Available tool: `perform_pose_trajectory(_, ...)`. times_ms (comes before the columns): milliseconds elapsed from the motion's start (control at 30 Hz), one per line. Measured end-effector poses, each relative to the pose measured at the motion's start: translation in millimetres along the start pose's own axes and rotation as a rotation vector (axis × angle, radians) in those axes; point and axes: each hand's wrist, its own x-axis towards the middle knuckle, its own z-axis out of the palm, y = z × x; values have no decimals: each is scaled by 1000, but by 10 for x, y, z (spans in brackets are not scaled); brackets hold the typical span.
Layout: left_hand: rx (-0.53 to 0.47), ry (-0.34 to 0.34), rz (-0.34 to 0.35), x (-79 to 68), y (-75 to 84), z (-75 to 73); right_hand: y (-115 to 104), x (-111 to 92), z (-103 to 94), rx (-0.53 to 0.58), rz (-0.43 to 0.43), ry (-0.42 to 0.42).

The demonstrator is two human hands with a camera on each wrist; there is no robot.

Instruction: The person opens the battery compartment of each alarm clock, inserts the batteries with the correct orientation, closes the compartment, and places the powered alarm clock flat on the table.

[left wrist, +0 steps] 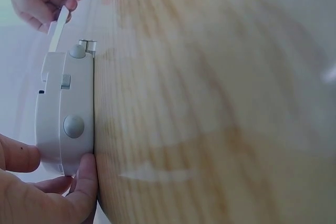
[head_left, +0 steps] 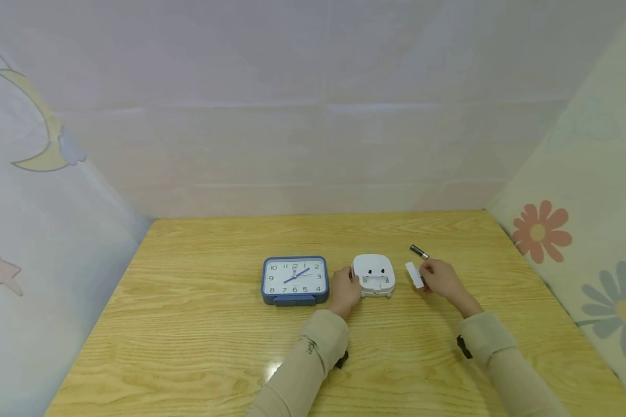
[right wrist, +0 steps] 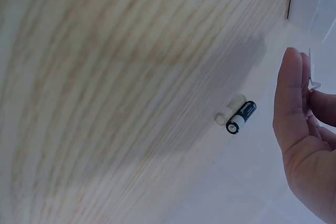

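A small white rounded device (head_left: 374,262) with stubby feet lies on the table, an open battery compartment in its upper side. My left hand (head_left: 344,291) holds it by its left edge, thumb on one face and fingers along the other, as the left wrist view shows on the device's casing (left wrist: 76,93). To the right, my right hand (head_left: 440,279) pinches a thin white battery cover (head_left: 414,275) between thumb and fingers, raised off the table and apart from the device. Beyond that hand lies a black battery (head_left: 419,251), seen closer as a dark battery (right wrist: 241,117) in the right wrist view.
A blue-framed alarm clock (head_left: 294,279) stands just left of my left hand, its face showing. The wooden table (head_left: 203,347) runs back to a pale curtain (head_left: 313,162). Patterned cloth hangs at both sides.
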Motion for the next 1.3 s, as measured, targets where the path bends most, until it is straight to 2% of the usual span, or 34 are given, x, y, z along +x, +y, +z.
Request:
perform_pose_trajectory(100, -3, 1, -4, 4, -3, 1, 25, -3, -16, 48, 51, -24)
perform_pose_trajectory(367, -16, -6, -18, 2, -3, 7, 146, 20, -49, 28, 152, -64)
perform_pose_trajectory(567, -28, -13, -3, 17, -26, 24, 226, 42, -52, 17, 199, -78)
perform_pose_trajectory(933, -4, -5, 3, 16, -23, 15, 269, 43, -52, -2, 192, -63)
perform_pose_trajectory(1300, 12, 6, 11, 11, -18, 12, 225, 31, -148, -142, 100, -8)
